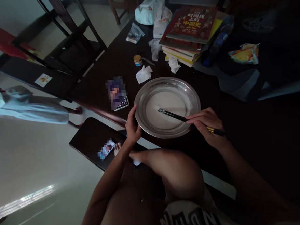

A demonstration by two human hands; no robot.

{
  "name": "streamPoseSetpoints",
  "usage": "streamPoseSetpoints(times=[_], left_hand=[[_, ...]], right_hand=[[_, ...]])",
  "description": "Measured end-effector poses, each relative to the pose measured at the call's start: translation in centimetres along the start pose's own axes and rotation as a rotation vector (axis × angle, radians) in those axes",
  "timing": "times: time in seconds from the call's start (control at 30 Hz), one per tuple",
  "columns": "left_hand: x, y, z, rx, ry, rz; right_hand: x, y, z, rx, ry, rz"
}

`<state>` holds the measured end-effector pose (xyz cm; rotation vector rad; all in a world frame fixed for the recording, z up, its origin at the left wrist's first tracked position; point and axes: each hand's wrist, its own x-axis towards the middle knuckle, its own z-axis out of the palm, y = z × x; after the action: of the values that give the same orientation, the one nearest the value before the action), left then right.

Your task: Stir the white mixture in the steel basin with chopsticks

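A round stainless steel basin (143, 125) sits near the edge of the dark table, holding a shallow layer of whitish liquid (153, 102). My left hand (133, 128) grips the basin's left rim, thumb up along the edge and the other fingers partly hidden behind it. In my right hand (208, 126) is a pair of black chopsticks (174, 115) with gold near the thick end. They slant over the right rim, tips close together at the middle of the liquid. Whether the tips touch the bottom, I cannot tell.
Left of the basin lies a lit phone (118, 94). Behind it are crumpled tissues (144, 74), a small gold-lidded jar (137, 60), stacked books (188, 25) and plastic bags (149, 11). Another phone (106, 149) rests on the bench (86, 137). A person (33, 105) is at far left.
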<state>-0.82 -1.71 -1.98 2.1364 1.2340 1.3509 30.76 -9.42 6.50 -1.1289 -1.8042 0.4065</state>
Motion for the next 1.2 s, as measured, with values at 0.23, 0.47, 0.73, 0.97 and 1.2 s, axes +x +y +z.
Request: streamPoseSetpoints(times=[0.23, 0.47, 0.73, 0.97, 1.2], left_hand=[[0.02, -0.06, 0.0, 0.013, 0.001, 0.021], [0.03, -0.05, -0.06, -0.015, -0.002, 0.036], [0.04, -0.04, 0.0, -0.003, 0.006, 0.03], [0.05, 0.02, 0.05, 0.004, 0.013, 0.014], [-0.07, -0.29, -0.01, -0.021, -0.003, 0.035]], right_hand=[[0.03, -0.02, 0.03, 0.037, 0.001, -0.011], [-0.03, 0.06, -0.09, 0.073, 0.066, 0.002], [0.1, -0.01, 0.01, 0.043, 0.055, -0.005], [0.06, 0.04, 0.08, 0.031, -0.011, -0.02], [-0.03, 0.13, 0.04, 0.071, 0.025, -0.002]])
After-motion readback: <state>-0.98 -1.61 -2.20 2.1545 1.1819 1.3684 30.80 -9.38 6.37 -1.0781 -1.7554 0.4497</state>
